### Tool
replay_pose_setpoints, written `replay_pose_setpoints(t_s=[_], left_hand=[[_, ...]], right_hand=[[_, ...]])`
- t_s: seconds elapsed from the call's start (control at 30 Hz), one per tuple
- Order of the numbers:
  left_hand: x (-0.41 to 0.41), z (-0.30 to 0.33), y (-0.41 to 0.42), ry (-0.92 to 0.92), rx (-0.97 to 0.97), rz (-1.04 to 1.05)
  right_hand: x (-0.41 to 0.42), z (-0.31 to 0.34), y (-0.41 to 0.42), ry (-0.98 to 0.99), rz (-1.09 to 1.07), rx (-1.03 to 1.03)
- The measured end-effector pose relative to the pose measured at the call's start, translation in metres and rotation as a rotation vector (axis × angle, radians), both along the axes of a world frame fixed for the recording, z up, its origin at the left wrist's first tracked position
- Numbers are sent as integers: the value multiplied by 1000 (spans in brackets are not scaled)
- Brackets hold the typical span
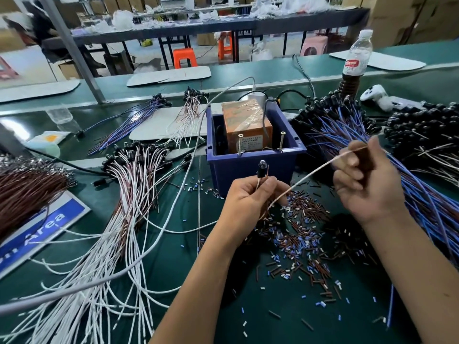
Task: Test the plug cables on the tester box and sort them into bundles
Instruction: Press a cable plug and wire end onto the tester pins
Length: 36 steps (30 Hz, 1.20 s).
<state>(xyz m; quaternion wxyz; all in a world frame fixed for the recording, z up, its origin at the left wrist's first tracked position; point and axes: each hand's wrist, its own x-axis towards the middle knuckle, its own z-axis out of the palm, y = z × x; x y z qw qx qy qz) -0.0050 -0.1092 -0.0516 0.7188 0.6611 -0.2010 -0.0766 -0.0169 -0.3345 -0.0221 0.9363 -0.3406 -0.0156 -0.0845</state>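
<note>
Hands hold one plug cable (310,173) up over the green table (173,256), just in front of the blue tester box (250,155). The left hand (248,202) has a tight grip on the end with the black plug (262,168), which points up. The right hand (365,180) pinches the other end of the wire. Bundles of white wires (119,219) lie to the left, blue wires (409,182) to the right.

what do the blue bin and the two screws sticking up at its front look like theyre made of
Blue bin: looks like moulded plastic, matte, with a thick rolled rim and even colour. Two screws: apparently metal, brassy to silvery, with visible threads and flat heads catching light. Exact alloy cannot be told.
</note>
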Motion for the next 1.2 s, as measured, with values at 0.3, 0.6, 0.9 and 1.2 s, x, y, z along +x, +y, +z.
replay_pose_setpoints(t_s=[0.3, 0.6, 0.9, 1.2], left_hand=[[-9, 7, -1, 110, -182, -16], [-10, 14, -3, 256, -335, -91], [-7, 11, 2, 259, -195, -142], [-3, 10, 4, 265, -217, -137]], right_hand=[[-18, -5, 26, -66, 569, -708], [-17, -11, 37, -52, 635, -898], [-10, -12, 49, -82, 143, -801], [-9, -14, 44, -58, -60, -737]])
